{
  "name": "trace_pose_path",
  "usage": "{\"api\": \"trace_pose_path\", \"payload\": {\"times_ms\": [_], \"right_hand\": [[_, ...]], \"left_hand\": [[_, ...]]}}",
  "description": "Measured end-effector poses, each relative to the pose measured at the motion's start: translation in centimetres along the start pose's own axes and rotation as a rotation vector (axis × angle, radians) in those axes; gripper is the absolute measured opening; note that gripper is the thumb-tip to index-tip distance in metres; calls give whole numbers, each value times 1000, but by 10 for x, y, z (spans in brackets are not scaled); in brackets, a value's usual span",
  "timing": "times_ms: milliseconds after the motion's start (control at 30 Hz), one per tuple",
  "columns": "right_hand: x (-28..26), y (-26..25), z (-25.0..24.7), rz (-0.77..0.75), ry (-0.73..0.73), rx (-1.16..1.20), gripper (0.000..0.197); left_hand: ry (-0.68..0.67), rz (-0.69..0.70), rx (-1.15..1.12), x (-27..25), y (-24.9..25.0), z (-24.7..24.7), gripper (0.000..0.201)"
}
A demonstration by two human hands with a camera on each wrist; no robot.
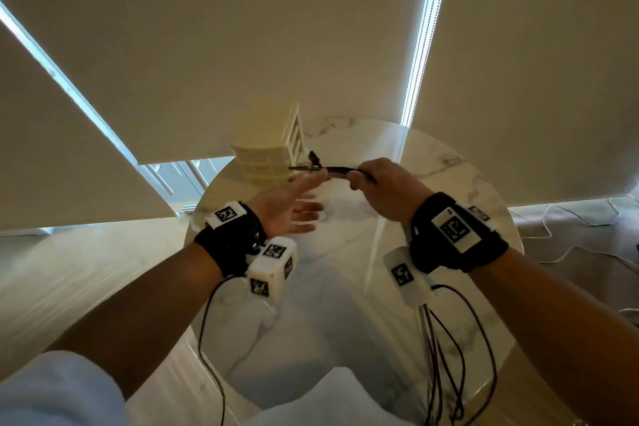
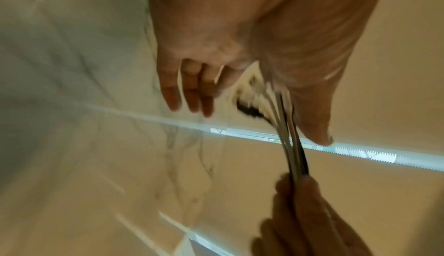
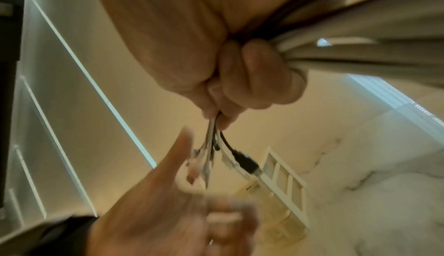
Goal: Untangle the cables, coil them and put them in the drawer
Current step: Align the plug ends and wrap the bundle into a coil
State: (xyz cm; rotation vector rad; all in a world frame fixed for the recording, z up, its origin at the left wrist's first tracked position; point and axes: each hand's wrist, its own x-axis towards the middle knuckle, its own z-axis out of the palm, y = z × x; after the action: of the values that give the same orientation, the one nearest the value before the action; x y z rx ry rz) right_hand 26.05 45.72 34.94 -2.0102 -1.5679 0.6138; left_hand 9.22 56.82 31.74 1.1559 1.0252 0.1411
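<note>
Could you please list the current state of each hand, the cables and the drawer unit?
right hand: fist closed around the cables, raised above the table.
left hand: fingers straight, thumb touching the cables.
cables: bunched, stretched between the hands, ends sticking out.
drawer unit: upright on the table; drawers blurred, state unclear.

cables (image 1: 332, 169) between left hand (image 1: 290, 207) and right hand (image 1: 383, 190), above table (image 1: 449, 162), drawer unit (image 1: 273, 157) behind

cables (image 3: 211, 144) blurred, left hand (image 3: 168, 212) smeared
</note>
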Motion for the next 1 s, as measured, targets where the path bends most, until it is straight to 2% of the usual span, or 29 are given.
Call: {"api": "trace_pose_path", "payload": {"times_ms": [33, 67, 133, 200, 267, 333, 367, 433, 567, 633, 767, 867, 1000], "right_hand": [[1, 4, -6, 18, -35, -19, 31], [1, 6, -10, 32, -84, -43, 29], [1, 6, -13, 41, -199, -114, 28], [1, -4, -12, 31, -322, -159, 29], [2, -18, -12, 29, -433, -101, 29], [3, -28, -17, 36, -465, 3, 28], [5, -31, -20, 32, -446, 36, 28], [9, -31, -26, 21, -397, 62, 29], [18, -22, -30, 70, -325, 177, 28], [20, -18, -25, 68, -267, 112, 27], [18, -10, 1, 35, -91, -47, 17], [2, -5, 17, -110, 44, -67, 29], [-21, -12, 29, -341, -21, 63, 38]], "left_hand": [[25, 46, 80, -1, -5, -9, 103], [57, 125, 170, 0, -7, -17, 108], [51, 302, 360, -1, -1, -27, 99], [-10, 418, 525, -12, 15, -22, 85], [-141, 442, 718, -19, 26, -9, 62], [-287, 340, 852, -24, 28, 7, 25], [-319, 301, 866, -26, 27, 13, 22], [-353, 255, 704, -28, 20, 17, 40], [-457, 124, 51, -29, 7, 19, 36], [-482, 51, -177, -28, 0, 24, 36], [-385, -37, -393, -20, -6, 31, 39], [-284, -113, -576, -9, -7, 27, 42], [-163, -194, -665, 15, -16, 12, 44]]}}
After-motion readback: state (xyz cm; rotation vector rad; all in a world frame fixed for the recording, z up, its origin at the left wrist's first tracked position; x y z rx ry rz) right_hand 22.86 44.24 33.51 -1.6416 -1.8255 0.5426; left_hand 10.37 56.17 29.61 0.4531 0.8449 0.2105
